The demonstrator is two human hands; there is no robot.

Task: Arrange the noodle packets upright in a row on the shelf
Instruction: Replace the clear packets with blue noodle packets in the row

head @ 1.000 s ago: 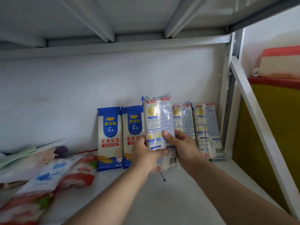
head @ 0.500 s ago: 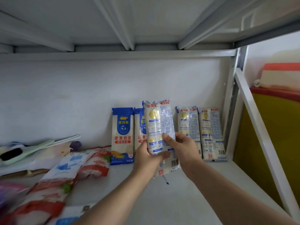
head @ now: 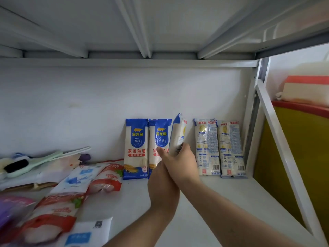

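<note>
A: Packets standing at the shelf's [head: 222, 202] back edge?
B: 4: 2 blue packets [head: 136, 148], 2 pale packets [head: 207, 147] by the right corner.
A: Held packet [head: 179, 134]?
B: Edge-on between both pairs, right hand [head: 181, 163] clasped around it; left hand [head: 162, 182] mostly hidden behind, grip undeterminable.

Four noodle packets stand upright against the back wall of the shelf [head: 222, 202]: two blue-and-white packets [head: 136, 148] touching side by side at left, two clear printed packets [head: 207, 147] side by side at right. A fifth packet [head: 179, 132], turned edge-on and tilted, is held in the gap between the pairs.
</note>
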